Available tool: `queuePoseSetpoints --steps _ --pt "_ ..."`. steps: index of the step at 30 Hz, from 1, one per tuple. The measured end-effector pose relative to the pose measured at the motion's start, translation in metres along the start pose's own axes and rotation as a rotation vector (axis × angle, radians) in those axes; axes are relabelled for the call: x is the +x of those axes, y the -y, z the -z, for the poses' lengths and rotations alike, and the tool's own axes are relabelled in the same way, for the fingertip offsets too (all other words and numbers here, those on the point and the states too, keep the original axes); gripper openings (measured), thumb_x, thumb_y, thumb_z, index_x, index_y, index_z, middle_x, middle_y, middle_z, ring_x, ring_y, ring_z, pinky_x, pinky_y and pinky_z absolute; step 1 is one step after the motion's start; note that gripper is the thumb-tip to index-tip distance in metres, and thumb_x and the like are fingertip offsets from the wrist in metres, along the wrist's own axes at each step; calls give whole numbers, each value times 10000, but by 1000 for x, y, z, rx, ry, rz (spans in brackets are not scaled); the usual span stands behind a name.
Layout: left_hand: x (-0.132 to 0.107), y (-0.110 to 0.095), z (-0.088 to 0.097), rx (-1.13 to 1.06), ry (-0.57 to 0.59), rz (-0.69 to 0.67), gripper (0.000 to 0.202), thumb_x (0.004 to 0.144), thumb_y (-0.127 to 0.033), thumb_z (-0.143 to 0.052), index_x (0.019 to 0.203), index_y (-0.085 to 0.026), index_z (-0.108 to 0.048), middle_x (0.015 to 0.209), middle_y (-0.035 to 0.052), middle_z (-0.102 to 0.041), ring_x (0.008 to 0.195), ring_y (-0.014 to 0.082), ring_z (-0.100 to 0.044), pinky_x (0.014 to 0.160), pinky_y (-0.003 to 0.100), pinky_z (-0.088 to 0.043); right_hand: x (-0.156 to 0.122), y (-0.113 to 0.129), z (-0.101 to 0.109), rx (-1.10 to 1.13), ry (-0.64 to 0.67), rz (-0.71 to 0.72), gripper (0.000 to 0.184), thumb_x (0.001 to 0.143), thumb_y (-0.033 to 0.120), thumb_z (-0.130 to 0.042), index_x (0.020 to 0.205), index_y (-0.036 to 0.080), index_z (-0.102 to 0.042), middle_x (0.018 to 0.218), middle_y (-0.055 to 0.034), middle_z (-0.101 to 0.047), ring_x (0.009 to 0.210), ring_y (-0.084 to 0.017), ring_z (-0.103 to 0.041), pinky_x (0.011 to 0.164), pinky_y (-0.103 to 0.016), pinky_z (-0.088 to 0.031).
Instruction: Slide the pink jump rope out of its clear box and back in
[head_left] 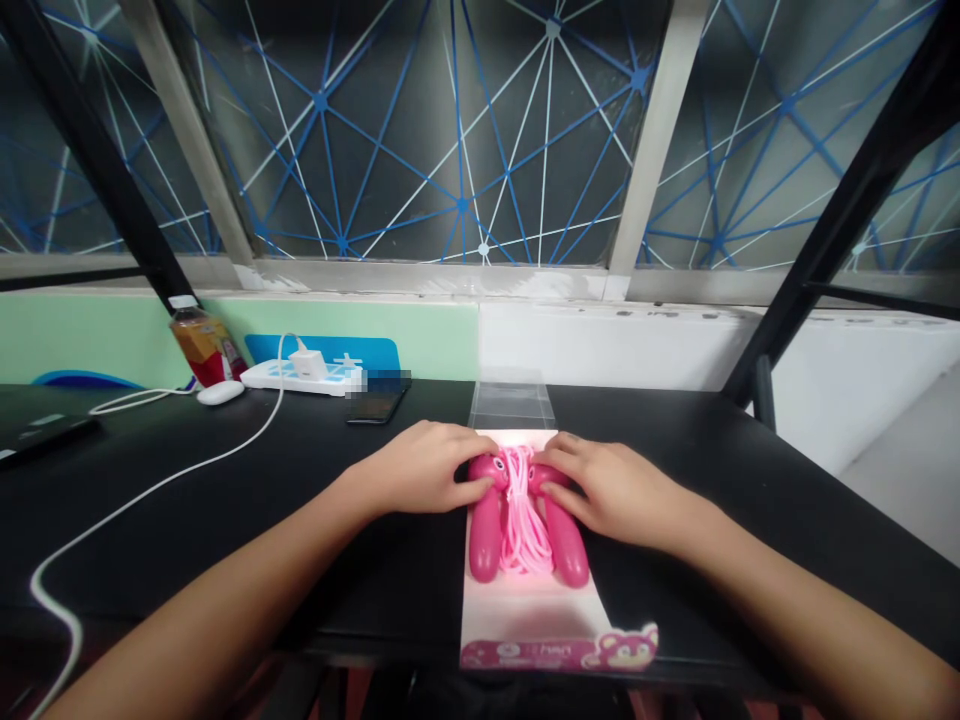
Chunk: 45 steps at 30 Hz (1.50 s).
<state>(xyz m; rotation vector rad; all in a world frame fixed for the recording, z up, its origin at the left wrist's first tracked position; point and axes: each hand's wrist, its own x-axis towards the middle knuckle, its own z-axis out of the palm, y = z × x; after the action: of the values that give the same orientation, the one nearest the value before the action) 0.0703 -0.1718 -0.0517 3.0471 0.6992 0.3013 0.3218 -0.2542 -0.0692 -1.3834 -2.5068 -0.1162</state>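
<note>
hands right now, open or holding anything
Left hand: curled over the left pink jump rope handle, touching it, grip unclear.
Right hand: curled over the right pink jump rope handle, touching it, grip unclear.

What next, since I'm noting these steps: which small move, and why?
Probably slide the white card forward into the clear plastic sleeve, since its near end lies beyond the card's top edge, and the left hand and right hand rest on the pink jump rope handles.

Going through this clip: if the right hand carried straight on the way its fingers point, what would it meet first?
The right hand meets the rounded top of a glossy pink plastic skipping-rope handle first, apparently touching it; next comes the coiled pale pink rope, though depth is hard to judge.
</note>
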Motion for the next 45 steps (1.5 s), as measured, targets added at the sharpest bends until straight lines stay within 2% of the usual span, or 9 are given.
queuePoseSetpoints --steps 7,14,18,23,28,33,38,41,45 --pt "-2 -8 7 -35 -26 -17 225 887 -269 -529 1088 -234 -624 1043 18 -665 930 198 -644 793 290 -474 0 17 3 -278 -80 92 173 962 244 -492 974 163 -645 974 -94 -633 899 -231 -596 759 -371 -487" --pt "1 -5 4 -162 -53 2 225 869 -246 -562 1086 -245 -624 1051 7 -651 952 187 -628 849 291 -474 0 29 -2 -278 -54 116 167 947 161 -479 895 177 -637 873 -63 -612 783 -197 -582 521 -275 -378" --pt "2 -4 3 -191 -59 12 232 856 -244 -580 1082 -244 -632 1054 9 -653 942 187 -625 837 290 -478 -2 38 4 -140 -6 130 272 993 332 -416 1066 191 -636 979 -84 -628 906 -224 -599 602 -300 -436" --pt "5 -3 5 -243 -73 30 254 842 -263 -616 1094 -235 -634 1038 19 -656 909 181 -624 775 275 -485 -6 49 7 -122 28 198 580 937 579 -412 1349 178 -489 1076 -129 -625 936 -283 -571 637 -353 -452" --pt "8 1 -1 -283 -109 55 238 857 -358 -652 1047 -216 -629 983 17 -671 863 173 -624 781 288 -485 -6 51 2 -153 28 206 482 941 469 -440 1368 248 -479 962 -92 -630 846 -250 -551 620 -326 -406" --pt "10 8 -7 -263 -186 36 191 893 -358 -614 1028 -229 -654 1046 23 -668 951 176 -622 870 304 -482 -5 47 0 -165 32 168 484 941 457 -441 1379 256 -483 941 -100 -633 856 -258 -535 617 -321 -395" --pt "14 26 -11 -208 -328 150 230 940 -322 -508 1099 -241 -652 1197 46 -645 1110 202 -597 982 360 -464 -2 41 -4 -135 15 178 466 951 447 -435 1367 255 -515 954 -108 -635 920 -269 -522 671 -338 -423" --pt "17 43 -19 -221 -278 187 366 956 -349 -472 1292 -236 -566 1425 69 -512 1327 228 -460 1118 425 -354 -1 37 -7 -145 1 171 477 942 425 -457 1388 259 -498 989 -119 -633 953 -284 -518 716 -370 -447" --pt "20 58 -28 -265 -196 199 413 961 -352 -450 1349 -228 -523 1480 79 -453 1370 219 -416 1139 428 -326 1 33 -9 -147 1 148 467 951 391 -449 1394 248 -487 1000 -125 -633 968 -286 -535 744 -391 -467"
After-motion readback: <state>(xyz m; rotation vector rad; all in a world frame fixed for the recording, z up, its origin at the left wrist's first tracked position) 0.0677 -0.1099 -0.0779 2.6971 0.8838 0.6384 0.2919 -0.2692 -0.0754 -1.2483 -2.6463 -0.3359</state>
